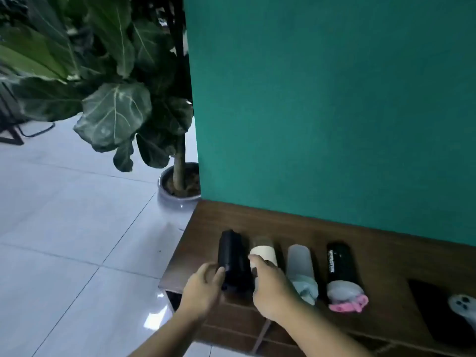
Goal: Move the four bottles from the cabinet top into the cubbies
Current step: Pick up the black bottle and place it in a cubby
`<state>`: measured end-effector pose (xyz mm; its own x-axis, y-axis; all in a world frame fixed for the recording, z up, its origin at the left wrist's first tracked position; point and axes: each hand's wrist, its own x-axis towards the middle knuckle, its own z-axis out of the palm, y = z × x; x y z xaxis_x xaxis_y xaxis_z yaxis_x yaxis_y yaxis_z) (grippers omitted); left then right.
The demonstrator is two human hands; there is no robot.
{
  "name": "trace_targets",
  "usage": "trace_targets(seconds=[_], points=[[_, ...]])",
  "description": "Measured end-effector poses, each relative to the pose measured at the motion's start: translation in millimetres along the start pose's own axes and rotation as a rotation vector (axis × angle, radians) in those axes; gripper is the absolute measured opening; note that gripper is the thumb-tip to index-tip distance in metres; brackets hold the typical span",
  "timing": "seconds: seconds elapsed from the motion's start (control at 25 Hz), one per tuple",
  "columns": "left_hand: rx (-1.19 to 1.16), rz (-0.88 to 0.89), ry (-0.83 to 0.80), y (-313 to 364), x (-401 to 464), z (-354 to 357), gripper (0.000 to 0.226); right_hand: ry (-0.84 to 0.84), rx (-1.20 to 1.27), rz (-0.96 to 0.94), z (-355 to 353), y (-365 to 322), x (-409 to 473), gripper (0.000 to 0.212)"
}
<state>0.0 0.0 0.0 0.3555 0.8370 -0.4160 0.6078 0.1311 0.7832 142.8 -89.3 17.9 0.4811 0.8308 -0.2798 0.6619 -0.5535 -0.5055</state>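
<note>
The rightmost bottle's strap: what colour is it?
Pink strap, clearest in the head view.

The right hand covers the near end of the cream bottle, so its base cannot be seen. The black bottle is blurred, and whether either hand actually grips it cannot be told. The cubbies below the cabinet top are mostly hidden by both forearms. A white controller is cut by the right edge.
</note>
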Motion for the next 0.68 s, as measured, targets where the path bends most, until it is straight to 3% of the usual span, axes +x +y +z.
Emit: trace_targets(seconds=[0.12, 0.28, 0.36, 0.48, 0.6, 0.68], points=[[-0.158, 0.043, -0.028, -46.2, 47.6, 32.7, 0.046, -0.007, -0.065, -0.057, 53.8, 18.9, 41.1, 0.084], [-0.336, 0.079, -0.019, -68.8, 100.1, 52.1, 0.067, 0.040, 0.043, -0.119, 100.2, 27.3, 80.2, 0.084], [-0.460, 0.089, -0.051, -66.8, 107.6, 54.5, 0.060, 0.119, 0.041, -0.158, 117.4, 30.1, 89.0, 0.090], [-0.595, 0.084, -0.091, -63.7, 89.9, 46.3, 0.036, 0.189, -0.035, -0.215, 127.8, 28.4, 80.8, 0.102], [-0.694, 0.094, -0.085, -67.3, 44.4, 29.5, 0.041, 0.262, -0.063, -0.327, 121.9, 22.9, 48.2, 0.118], [-0.678, 0.144, -0.074, -79.6, 2.3, 19.9, 0.046, 0.328, -0.094, -0.404, 118.3, 15.3, 9.8, 0.115]])
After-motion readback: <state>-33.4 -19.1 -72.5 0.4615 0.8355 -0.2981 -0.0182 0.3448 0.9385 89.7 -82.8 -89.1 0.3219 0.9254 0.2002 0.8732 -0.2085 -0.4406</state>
